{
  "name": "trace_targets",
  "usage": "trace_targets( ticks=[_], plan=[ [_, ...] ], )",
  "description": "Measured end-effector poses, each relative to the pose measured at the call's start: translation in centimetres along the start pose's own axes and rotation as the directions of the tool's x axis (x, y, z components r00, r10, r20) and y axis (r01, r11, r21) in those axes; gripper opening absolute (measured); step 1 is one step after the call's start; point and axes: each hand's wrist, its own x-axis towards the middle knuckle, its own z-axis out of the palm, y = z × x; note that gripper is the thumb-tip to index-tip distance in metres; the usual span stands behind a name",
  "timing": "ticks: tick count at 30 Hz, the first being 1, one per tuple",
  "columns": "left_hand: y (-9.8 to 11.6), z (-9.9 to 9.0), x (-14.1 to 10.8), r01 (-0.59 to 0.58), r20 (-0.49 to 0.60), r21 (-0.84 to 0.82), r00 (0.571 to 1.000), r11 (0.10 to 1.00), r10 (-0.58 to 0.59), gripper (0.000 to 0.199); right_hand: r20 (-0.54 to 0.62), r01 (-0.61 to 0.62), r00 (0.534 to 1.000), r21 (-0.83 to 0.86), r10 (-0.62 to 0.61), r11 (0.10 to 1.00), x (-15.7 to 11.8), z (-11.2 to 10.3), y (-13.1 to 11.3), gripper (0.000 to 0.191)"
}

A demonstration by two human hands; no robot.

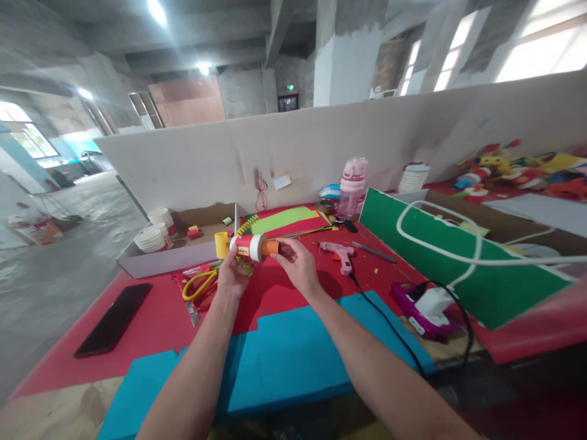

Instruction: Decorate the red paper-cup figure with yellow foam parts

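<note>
Above the red tabletop, my left hand [232, 276] is closed around a paper craft figure [249, 247] lying sideways. Its body is red and white, with a yellow tube at the left end and green-yellow folded paper springs [247, 225] sticking out. My right hand [297, 266] pinches an orange paper tube [271, 248] that meets the white rim at the figure's right end. Whether the tube is fixed to the figure cannot be told. Below the left hand lie yellow-handled scissors [198, 286]. A pink glue gun [340, 253] rests right of the right hand.
A box [158, 264] with paper cups stands at the left, a black phone [114, 319] before it. Blue sheets [293, 354] cover the front edge. Right are a purple power strip [424, 315], cables and a green-sided box [440, 250]. Behind stand coloured paper [284, 220] and a pink bottle [352, 186].
</note>
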Motion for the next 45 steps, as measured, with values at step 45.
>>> trace_targets(
  ticks=[45],
  plan=[
    [0.8,-0.3,0.1,-0.141,0.09,0.116,0.987,0.983,0.131,0.022,0.187,-0.497,0.856,0.554,0.482,0.667,-0.5,1.9,0.6,0.036]
  ],
)
